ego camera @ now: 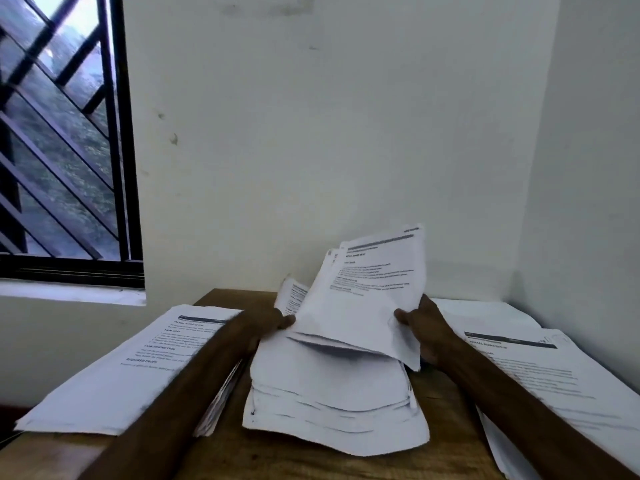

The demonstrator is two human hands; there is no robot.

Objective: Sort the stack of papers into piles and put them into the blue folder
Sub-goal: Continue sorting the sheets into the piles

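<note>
A thick, ragged stack of white papers (pixel 332 400) lies in the middle of the wooden table (pixel 304 462). Above its far end I hold a sheaf of printed sheets (pixel 367 289) tilted upright toward the wall. My left hand (pixel 270 323) grips the sheaf's lower left edge. My right hand (pixel 422 327) grips its lower right edge, thumb on the front. A sorted pile of printed pages (pixel 138 368) lies on the left of the table, another pile (pixel 540 368) on the right. No blue folder is in view.
The table stands in a corner of white walls (pixel 311 150). A barred window (pixel 59 150) with a sill is at the left. The left pile overhangs the table's left edge, and the right pile runs to the right wall.
</note>
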